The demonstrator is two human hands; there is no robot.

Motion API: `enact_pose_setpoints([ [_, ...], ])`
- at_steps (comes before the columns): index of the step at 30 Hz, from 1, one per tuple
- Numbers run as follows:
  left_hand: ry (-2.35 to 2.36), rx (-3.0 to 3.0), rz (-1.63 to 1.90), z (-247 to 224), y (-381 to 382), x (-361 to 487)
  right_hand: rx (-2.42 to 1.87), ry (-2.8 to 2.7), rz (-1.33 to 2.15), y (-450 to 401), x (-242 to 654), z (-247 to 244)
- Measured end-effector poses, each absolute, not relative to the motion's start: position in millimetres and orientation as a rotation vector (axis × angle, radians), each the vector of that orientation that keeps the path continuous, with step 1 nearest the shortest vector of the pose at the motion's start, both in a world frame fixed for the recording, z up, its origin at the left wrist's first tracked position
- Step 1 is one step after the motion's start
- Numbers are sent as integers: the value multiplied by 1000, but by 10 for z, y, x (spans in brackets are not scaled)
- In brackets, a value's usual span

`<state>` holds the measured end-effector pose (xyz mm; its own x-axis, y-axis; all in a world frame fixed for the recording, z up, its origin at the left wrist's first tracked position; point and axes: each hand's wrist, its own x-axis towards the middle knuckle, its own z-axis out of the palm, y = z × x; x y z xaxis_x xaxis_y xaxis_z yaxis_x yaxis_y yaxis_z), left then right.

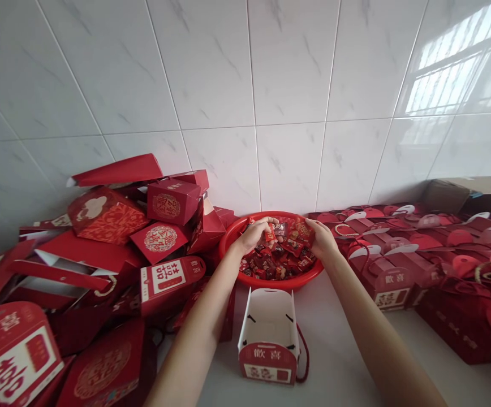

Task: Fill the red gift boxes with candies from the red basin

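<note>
A round red plastic basket (228, 257) stands against the wall, holding many small sweets (266, 265) in shiny red wrappers. My left hand (254, 236) is over its left side, fingers closed on a small red-wrapped candy (270, 233). At the right rim, my right hand (322, 240) pinches a larger red candy packet (301, 229) between thumb and fingers. Between my forearms, in front of the basket, an open red gift box (266, 362) shows its white inside. Nothing lies in it except black cord ends, and a dark red cord loops out at its right.
Many red gift boxes (160, 243) lie in a loose heap on the left. Rows of closed red boxes with handles (392, 282) stand on the right, a cardboard carton (461, 195) behind them. White tiled wall (215, 68) rises behind the pale tabletop (326, 350).
</note>
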<state>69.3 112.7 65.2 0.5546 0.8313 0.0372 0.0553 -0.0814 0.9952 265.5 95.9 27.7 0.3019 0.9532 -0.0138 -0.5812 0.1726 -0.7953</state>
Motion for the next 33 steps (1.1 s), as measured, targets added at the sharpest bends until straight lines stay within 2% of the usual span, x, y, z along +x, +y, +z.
enact_pose_setpoints([
  [7, 699, 1507, 698, 806, 652, 477, -831, -559, 1214, 891, 2597, 353],
  [12, 542, 1799, 221, 1171, 111, 184, -862, -558, 1219, 883, 2593, 368],
  [19, 1001, 2273, 3, 1382, -247, 153, -880, -573, 1213, 818, 2555, 410],
  [22, 1038, 2298, 16, 1346, -236, 176, -881, -579, 1205, 790, 2540, 434],
  [28, 1029, 2411, 291, 1215, 156, 385, -876, -581, 1199, 781, 2535, 450],
  [33, 1103, 2463, -206, 890, 694, 826, -871, -582, 1181, 805, 2543, 436],
])
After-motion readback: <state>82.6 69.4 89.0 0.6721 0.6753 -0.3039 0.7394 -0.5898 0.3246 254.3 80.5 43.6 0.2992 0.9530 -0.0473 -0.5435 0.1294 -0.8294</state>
